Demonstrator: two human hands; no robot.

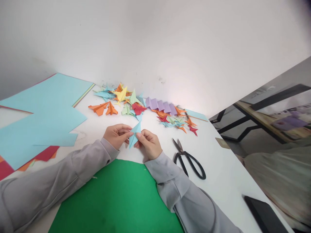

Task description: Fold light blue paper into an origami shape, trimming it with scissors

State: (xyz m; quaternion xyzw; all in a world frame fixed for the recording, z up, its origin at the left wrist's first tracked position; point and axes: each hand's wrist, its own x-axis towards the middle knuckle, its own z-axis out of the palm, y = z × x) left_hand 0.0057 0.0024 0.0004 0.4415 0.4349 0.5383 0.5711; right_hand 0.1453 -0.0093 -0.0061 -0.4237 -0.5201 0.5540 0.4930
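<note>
Between my two hands is a small piece of folded light-blue paper [135, 134], a narrow pointed diamond with a crease down its middle. My left hand [118, 135] pinches its left edge between thumb and fingers. On the other side, my right hand [149, 142] grips the right edge, thumb on top. The paper is held up just above the white table, past the far edge of a green sheet [116, 197]. Fingers hide parts of both its edges.
Behind my hands lie folded paper shapes [121, 94] in several colours and a purple pleated strip [160, 106]. Black-handled scissors [187, 157] rest to the right, near a dark phone-like slab [263, 213]. Large blue sheets [43, 119] cover the left. A wall [150, 42] stands behind.
</note>
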